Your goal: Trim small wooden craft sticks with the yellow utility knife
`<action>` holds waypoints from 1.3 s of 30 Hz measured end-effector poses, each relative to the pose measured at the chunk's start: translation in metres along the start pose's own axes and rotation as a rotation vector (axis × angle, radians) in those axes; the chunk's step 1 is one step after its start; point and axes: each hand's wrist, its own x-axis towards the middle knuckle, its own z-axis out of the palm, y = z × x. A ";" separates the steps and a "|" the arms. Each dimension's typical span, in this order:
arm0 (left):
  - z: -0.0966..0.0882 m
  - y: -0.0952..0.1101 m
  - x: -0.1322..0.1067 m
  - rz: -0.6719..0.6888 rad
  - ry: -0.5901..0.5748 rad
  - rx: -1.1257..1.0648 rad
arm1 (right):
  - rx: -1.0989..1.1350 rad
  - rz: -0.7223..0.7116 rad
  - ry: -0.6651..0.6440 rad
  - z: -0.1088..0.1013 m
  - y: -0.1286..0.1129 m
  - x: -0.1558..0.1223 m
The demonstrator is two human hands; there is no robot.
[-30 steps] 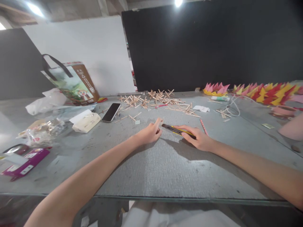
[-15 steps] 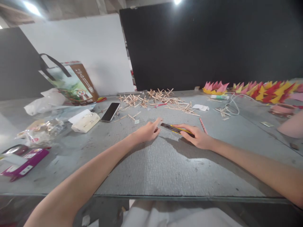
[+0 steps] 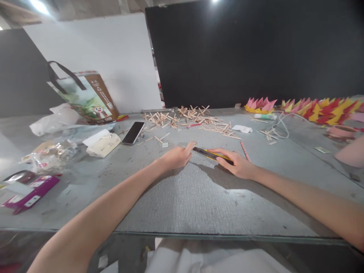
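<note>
My right hand (image 3: pixel 237 163) grips a black and yellow utility knife (image 3: pixel 213 155), its tip pointing left and resting on the grey table (image 3: pixel 199 197). My left hand (image 3: pixel 178 156) lies just left of the blade tip with fingers curled and the index finger stretched toward it, pressing on something too small to make out. Behind the hands lies a pile of wooden stick crosses (image 3: pixel 187 117), and a pink pencil (image 3: pixel 244 151) rests just right of my right hand.
A phone (image 3: pixel 133 133), a white packet (image 3: pixel 104 144), a printed paper bag (image 3: pixel 88 96) and purple packaging (image 3: pixel 28 193) sit on the left. Coloured paper points (image 3: pixel 313 110), a white cable (image 3: pixel 280 127) and a tape roll (image 3: pixel 339 131) lie at right. Another person's arm (image 3: pixel 351 151) shows at the right edge.
Both hands stay almost where they were; the view has shifted slightly and the left index finger now reaches closer to the knife tip.
</note>
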 end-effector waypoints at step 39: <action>0.018 0.030 0.003 -0.161 0.328 -0.990 | 0.011 -0.031 0.013 0.009 0.000 0.001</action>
